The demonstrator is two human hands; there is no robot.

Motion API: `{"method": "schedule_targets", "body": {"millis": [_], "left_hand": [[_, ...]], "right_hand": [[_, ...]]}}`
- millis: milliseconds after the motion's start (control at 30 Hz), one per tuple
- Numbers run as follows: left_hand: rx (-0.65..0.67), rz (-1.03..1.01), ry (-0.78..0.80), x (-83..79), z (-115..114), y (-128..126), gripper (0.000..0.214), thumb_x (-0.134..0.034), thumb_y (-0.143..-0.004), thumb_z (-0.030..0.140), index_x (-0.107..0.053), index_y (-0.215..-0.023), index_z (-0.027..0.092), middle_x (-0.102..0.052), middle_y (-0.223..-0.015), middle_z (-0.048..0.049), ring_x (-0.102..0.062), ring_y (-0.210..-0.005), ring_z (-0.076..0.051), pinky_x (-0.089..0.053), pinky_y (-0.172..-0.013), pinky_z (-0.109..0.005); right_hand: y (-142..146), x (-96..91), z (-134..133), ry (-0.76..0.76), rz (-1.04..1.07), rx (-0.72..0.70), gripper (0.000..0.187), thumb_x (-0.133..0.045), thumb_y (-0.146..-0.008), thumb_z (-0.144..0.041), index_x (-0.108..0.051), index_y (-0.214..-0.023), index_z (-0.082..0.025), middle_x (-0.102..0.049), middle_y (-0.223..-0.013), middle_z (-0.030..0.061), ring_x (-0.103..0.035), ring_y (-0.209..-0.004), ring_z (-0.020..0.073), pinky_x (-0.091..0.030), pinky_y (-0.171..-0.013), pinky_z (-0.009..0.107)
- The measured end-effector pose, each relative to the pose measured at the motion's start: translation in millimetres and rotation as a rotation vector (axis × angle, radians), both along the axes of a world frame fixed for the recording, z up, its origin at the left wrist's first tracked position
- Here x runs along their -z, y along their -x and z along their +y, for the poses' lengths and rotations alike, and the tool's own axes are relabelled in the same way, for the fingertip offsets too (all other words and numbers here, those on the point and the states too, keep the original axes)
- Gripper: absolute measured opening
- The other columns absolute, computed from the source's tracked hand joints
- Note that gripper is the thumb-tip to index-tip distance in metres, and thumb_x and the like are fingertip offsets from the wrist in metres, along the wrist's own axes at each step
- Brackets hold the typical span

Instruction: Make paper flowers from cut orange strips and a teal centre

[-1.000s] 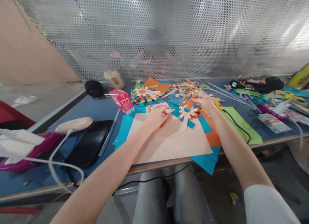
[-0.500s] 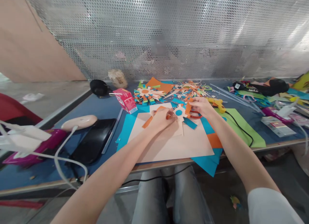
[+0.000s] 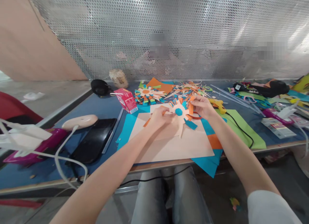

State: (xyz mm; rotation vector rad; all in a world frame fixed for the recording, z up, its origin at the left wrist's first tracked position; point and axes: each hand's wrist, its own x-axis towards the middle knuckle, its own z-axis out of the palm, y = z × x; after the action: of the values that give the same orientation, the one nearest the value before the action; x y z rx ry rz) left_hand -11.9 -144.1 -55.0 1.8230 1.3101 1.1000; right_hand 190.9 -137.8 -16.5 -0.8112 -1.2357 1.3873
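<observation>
My left hand (image 3: 159, 117) is closed on the left edge of a cream paper flower (image 3: 183, 114) with a blue round centre. Orange and blue paper strips show around its upper rim. At the flower's right side, my right hand (image 3: 203, 107) pinches an orange paper strip (image 3: 191, 106); whether the strip is joined to the flower, I cannot tell. Behind and below the right fingers lies a red-orange loop (image 3: 196, 117), perhaps a scissors handle. A blue paper piece (image 3: 190, 124) sits just under the flower. Both hands are over a large cream sheet (image 3: 169, 150).
A yellow glue gun (image 3: 218, 105) with a black cord rests on green paper (image 3: 241, 127) at right. Another layered paper flower (image 3: 146, 94) and paper scraps (image 3: 189, 87) lie behind. A pink drink carton (image 3: 126, 100), black phone (image 3: 96, 140) and cabled power strip (image 3: 41, 143) are left.
The paper flower has been raised and turned to face me more, showing more strips on its upper rim. My left hand has shifted slightly left; my right hand stays by the flower's right side.
</observation>
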Motion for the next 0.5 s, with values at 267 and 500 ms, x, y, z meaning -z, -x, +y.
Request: {"method": "schedule_targets", "body": {"millis": [267,500], "left_hand": [[0.070,-0.575,0.176,-5.0,4,5,0.030,-0.075,-0.054,0.037,-0.056,-0.060,0.015,-0.060,-0.062,-0.0001,-0.056,-0.058,-0.011,-0.043,-0.061,-0.024],[0.059,-0.919,0.329,-10.6,3,9,0.027,-0.078,-0.053,0.022,-0.057,-0.068,0.013,-0.060,-0.061,0.0016,-0.057,-0.055,-0.007,-0.046,-0.062,-0.021]], "right_hand": [[-2,-5.3,5,-0.090,0.137,0.231,0.018,-0.069,-0.066,-0.030,-0.053,-0.069,-0.021,-0.061,-0.064,-0.0042,-0.063,-0.065,0.0112,-0.051,-0.069,0.027],[-6,1.0,10,0.054,0.052,0.385,0.021,-0.061,-0.071,-0.036,-0.046,-0.074,-0.022,-0.063,-0.063,-0.0040,-0.057,-0.049,0.0098,-0.038,-0.040,0.019]]}}
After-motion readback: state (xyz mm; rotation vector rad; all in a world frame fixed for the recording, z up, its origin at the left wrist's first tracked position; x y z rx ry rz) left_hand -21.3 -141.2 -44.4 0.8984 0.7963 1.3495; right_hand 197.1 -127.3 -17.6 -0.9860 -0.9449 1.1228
